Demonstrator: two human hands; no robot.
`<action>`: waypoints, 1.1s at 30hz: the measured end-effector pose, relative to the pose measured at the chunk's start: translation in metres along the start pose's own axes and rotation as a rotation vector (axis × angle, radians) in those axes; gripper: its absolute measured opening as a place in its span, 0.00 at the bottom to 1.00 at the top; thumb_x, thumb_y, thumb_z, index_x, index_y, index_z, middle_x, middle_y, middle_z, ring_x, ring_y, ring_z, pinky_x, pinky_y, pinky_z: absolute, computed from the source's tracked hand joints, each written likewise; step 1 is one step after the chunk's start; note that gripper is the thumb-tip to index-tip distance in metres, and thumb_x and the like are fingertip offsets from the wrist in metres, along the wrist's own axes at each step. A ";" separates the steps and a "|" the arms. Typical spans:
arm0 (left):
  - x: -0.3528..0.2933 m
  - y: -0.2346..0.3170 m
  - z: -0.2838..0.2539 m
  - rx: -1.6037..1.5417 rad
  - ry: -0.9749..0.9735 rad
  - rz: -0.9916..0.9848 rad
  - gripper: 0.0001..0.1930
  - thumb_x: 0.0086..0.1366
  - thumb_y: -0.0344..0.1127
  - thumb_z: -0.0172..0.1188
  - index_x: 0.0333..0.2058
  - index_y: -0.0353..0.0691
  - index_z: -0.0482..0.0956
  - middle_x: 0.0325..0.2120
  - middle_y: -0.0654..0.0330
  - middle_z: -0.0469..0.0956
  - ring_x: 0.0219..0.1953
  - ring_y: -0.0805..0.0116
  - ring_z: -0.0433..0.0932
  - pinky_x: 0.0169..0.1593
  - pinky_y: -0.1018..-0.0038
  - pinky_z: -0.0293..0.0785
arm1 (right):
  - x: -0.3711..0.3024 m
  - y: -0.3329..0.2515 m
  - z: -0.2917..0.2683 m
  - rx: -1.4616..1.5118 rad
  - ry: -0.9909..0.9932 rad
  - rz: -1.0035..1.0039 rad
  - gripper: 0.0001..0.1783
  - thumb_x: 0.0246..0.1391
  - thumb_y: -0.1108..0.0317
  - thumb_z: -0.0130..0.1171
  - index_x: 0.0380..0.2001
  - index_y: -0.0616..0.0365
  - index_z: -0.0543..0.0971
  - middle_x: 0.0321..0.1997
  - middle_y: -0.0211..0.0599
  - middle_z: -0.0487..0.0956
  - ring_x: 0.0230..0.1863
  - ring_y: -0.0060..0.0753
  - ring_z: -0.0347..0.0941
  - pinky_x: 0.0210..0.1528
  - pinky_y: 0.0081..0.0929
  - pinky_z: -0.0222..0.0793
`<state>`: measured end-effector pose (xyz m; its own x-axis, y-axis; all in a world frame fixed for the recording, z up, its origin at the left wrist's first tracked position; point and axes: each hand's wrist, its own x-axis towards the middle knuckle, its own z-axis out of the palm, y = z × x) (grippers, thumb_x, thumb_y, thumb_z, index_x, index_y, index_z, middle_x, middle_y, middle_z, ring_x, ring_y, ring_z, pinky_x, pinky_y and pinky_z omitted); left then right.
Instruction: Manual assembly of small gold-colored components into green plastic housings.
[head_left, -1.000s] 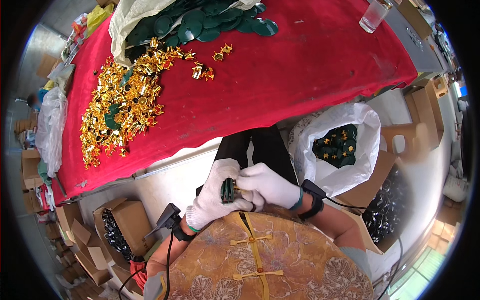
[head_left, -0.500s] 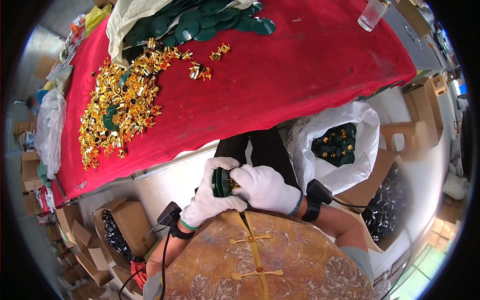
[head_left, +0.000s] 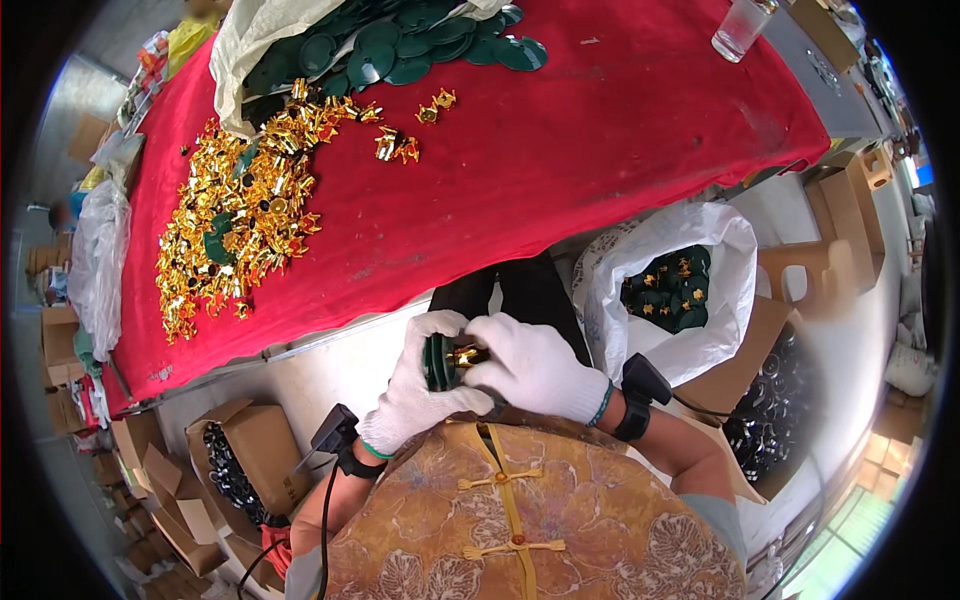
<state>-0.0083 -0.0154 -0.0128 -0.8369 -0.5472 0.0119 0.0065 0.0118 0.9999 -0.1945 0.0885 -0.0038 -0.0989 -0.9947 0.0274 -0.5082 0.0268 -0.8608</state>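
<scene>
White knit gloves cover both hands, which meet above my lap. My left hand (head_left: 412,385) is closed round a small stack of dark green discs (head_left: 436,363) held on edge. At the right face of that stack, my right hand (head_left: 535,368) pinches a shiny gold clawed fitting (head_left: 468,355) between thumb and fingers. The fitting lies against or very near the discs; whether it is fixed to them I cannot tell. A heap of similar gold fittings (head_left: 250,220) lies on the red-covered table (head_left: 560,150), with a few green pieces among them.
Loose green discs (head_left: 375,55) spill from a pale sack (head_left: 238,70) at the table's far left. A white sack (head_left: 735,255) to my right holds green discs with gold fittings. Cardboard boxes (head_left: 265,450) with dark shiny parts stand on both sides. A clear glass (head_left: 740,30) sits far right.
My right hand has shifted slightly right and tilted, so more of the gold fitting shows beside the discs. The left hand keeps its hold on the stack.
</scene>
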 end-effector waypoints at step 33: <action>0.010 -0.006 0.019 -0.414 -0.009 -0.162 0.44 0.48 0.23 0.79 0.62 0.45 0.63 0.55 0.57 0.69 0.56 0.65 0.74 0.56 0.67 0.81 | -0.006 0.001 -0.011 0.055 0.031 -0.056 0.10 0.67 0.63 0.58 0.44 0.58 0.80 0.40 0.49 0.82 0.40 0.56 0.82 0.43 0.46 0.78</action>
<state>-0.0273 -0.0051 -0.0186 -0.8500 -0.5070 -0.1434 0.0917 -0.4105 0.9073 -0.2039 0.0954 0.0011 -0.0979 -0.9910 0.0913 -0.4657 -0.0355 -0.8842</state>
